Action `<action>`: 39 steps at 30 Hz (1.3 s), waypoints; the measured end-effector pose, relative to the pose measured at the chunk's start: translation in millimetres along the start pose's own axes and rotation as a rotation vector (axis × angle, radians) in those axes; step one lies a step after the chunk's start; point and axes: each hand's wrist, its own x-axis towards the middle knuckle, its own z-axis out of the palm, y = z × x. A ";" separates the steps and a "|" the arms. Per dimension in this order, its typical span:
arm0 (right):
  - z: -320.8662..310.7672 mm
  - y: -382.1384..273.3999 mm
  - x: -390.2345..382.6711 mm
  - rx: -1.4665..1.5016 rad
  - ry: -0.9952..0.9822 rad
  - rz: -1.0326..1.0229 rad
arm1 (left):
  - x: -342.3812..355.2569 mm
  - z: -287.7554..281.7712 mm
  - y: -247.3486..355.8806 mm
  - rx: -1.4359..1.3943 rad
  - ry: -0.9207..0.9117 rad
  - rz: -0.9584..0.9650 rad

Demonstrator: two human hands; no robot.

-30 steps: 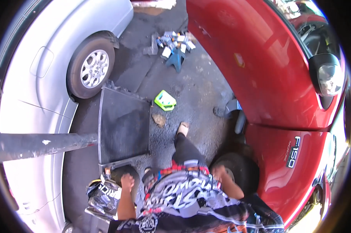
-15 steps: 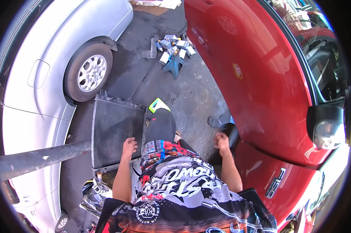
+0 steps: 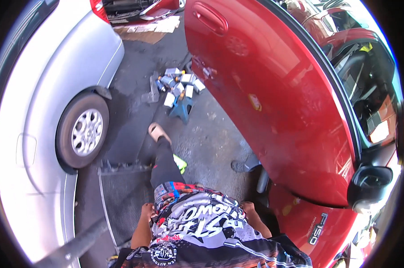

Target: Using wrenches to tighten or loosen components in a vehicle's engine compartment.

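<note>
My left hand (image 3: 148,210) hangs at my left side, near the waist of my patterned shirt (image 3: 197,221). Its fingers look curled in, and no object shows in them. On the other side my right hand (image 3: 247,207) is close against the shirt's edge. Its fingers are partly hidden, and nothing is seen in it. Nearest to the left hand is a dark finned radiator (image 3: 125,194) lying on the ground. The open red vehicle door (image 3: 273,102) stands to the right of my right hand. One foot in a tan slide sandal (image 3: 158,132) is stretched forward.
A silver car (image 3: 41,94) with its wheel (image 3: 83,129) lines the left. Ahead, several bottles (image 3: 178,85) lie beside a blue jack stand (image 3: 181,109). Another person's dark shoe (image 3: 240,166) shows below the red door. Cardboard (image 3: 153,33) lies farther off. A dark pole (image 3: 79,241) crosses lower left.
I have stepped forward, and the sandalled foot has come into sight. The bottles and jack stand appear nearer. Both hands have dropped back closer to my body.
</note>
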 end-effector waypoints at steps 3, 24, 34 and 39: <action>31.9 -95.7 19.5 0.298 0.120 0.082 | 51.1 -12.4 90.3 -0.174 -0.012 -0.145; 268.3 -620.7 63.8 -0.385 0.220 -0.094 | 248.8 -178.7 523.6 -0.231 0.056 0.130; 228.9 -631.5 162.2 -1.622 -0.192 -0.280 | 257.3 -196.8 488.6 -0.162 0.065 -0.129; 293.7 -815.8 149.9 -0.226 0.193 -0.335 | 295.0 -207.3 529.7 -0.030 0.032 0.017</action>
